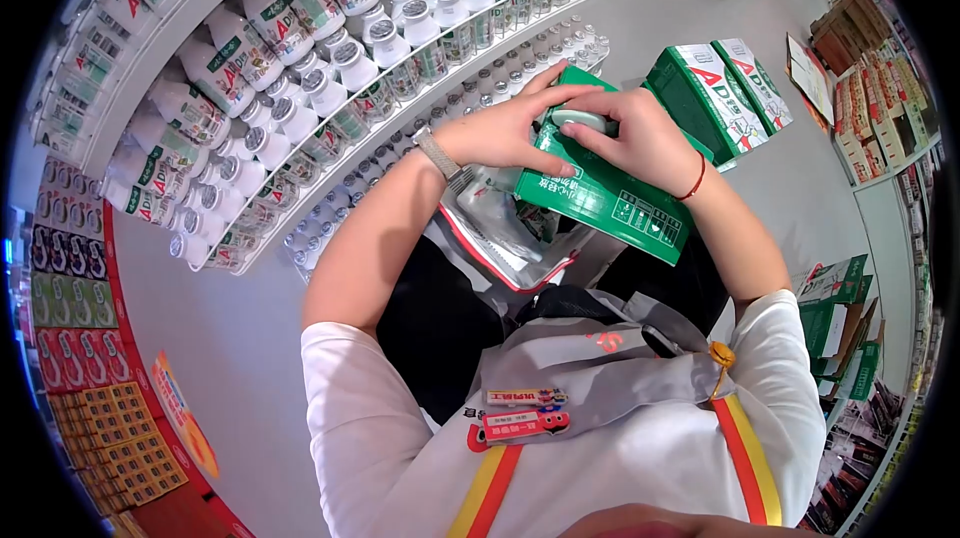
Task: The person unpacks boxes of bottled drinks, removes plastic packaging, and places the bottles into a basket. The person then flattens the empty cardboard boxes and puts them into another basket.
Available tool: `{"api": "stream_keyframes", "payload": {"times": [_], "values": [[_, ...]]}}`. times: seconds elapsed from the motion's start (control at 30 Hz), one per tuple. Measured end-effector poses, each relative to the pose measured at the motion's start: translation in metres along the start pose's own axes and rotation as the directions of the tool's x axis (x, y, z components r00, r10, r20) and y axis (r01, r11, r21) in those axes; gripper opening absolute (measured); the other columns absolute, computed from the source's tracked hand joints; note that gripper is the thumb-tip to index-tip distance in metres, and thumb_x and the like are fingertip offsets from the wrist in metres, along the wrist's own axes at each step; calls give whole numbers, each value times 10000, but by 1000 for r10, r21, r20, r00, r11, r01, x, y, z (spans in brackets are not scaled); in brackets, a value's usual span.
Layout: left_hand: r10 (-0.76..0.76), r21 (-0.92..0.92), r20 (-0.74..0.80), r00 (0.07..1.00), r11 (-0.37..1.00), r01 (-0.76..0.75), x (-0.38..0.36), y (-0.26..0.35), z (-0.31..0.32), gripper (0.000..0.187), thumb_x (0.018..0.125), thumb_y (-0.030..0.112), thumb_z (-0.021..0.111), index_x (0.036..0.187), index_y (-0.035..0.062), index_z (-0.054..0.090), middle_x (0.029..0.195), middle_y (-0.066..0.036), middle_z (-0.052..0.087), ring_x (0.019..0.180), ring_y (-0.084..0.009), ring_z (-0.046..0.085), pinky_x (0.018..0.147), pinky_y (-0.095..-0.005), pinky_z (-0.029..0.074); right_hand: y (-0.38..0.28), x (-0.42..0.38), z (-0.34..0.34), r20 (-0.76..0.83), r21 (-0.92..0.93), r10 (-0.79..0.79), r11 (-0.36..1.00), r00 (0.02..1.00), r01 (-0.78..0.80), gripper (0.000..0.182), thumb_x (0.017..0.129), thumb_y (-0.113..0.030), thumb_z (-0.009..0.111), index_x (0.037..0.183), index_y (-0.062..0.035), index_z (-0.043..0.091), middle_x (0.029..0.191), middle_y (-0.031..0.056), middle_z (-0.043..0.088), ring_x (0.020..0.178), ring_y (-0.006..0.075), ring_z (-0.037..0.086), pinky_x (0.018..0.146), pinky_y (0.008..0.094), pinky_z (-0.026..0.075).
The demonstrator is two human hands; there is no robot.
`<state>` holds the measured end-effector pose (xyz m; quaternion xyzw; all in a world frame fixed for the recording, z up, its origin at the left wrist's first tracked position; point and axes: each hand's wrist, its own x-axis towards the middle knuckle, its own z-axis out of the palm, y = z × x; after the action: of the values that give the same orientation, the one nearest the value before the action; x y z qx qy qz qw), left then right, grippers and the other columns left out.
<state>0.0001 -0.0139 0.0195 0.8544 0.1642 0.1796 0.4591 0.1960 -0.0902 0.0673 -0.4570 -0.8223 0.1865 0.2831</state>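
Observation:
A green carton (pixel 610 203) with white print lies tilted over my lap. My left hand (pixel 515 128) grips its upper left end, with the thumb stretched across the green face and fingers over the far edge. Close beside it, my right hand (pixel 640 138) pinches a small pale rounded tool (pixel 583 120) between thumb and fingers, right against the carton's surface. The tool's tip is hidden. Beneath the carton, an open bag or container with a red-edged rim (pixel 505 276) holds clear plastic wrap (pixel 497 218).
Curved shelves (pixel 400 73) of white drink bottles stand close on the left. Two green and white cartons (pixel 712 103) sit on the floor ahead. Flattened or cut cartons (pixel 840 323) stand at the right, near more shelves (pixel 880 108). A red-based display (pixel 100 338) is at far left.

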Motion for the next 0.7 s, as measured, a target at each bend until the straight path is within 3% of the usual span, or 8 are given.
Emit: {"api": "stream_keyframes", "payload": {"times": [0.13,0.23,0.33,0.4,0.53,0.6,0.7], "values": [[12,-7,21,1000,1000,-12,-1,0,1,938,630,334,814,1428,164,351,1516,-281,61,1435,-354,20,1116,-429,212,-4,3,-2,20,-29,-59,998,998,60,225,785,-164,695,956,-17,685,763,180,648,578,287,600,549,349,471],[34,2,13,999,999,-34,0,-1,3,931,630,338,814,1425,168,358,1512,-284,76,1432,-362,38,1114,-430,218,-9,2,-6,109,-121,35,992,993,-21,237,771,-141,707,978,-25,690,767,142,663,550,242,581,551,312,472],[36,-2,3,999,999,-36,-1,-1,4,919,634,344,814,1422,205,364,1509,-282,91,1429,-368,58,1110,-438,227,-14,0,-7,146,-203,38,979,989,-8,224,766,-138,703,962,-29,693,747,132,661,565,262,591,554,325,474],[65,31,14,998,997,-66,1,1,6,901,637,350,815,1416,250,374,1513,-276,78,1425,-374,84,1105,-442,241,-15,-3,-7,131,-274,-24,960,991,59,161,774,-172,682,872,-45,689,655,156,612,608,320,605,581,392,488],[46,-1,32,998,999,-46,1,2,-3,906,639,318,803,1426,281,356,1529,-252,55,1425,-367,104,1112,-441,232,-10,-29,-21,135,-337,-35,938,990,79,162,764,-162,676,886,-57,695,694,154,632,635,328,614,610,405,497],[-64,18,-1,998,998,64,-2,2,-12,896,639,334,797,1422,285,365,1523,-263,81,1428,-364,92,1116,-448,223,-6,-51,-38,150,-416,125,908,981,-52,167,761,-145,671,904,-62,699,728,147,648,662,325,622,629,401,504],[-69,24,-15,997,997,69,-1,-2,-18,887,639,366,796,1416,296,373,1518,-270,92,1430,-355,84,1121,-456,210,4,-86,-63,152,-431,229,891,961,-144,174,766,-148,670,912,-58,700,741,153,652,688,319,628,647,395,504]]}}
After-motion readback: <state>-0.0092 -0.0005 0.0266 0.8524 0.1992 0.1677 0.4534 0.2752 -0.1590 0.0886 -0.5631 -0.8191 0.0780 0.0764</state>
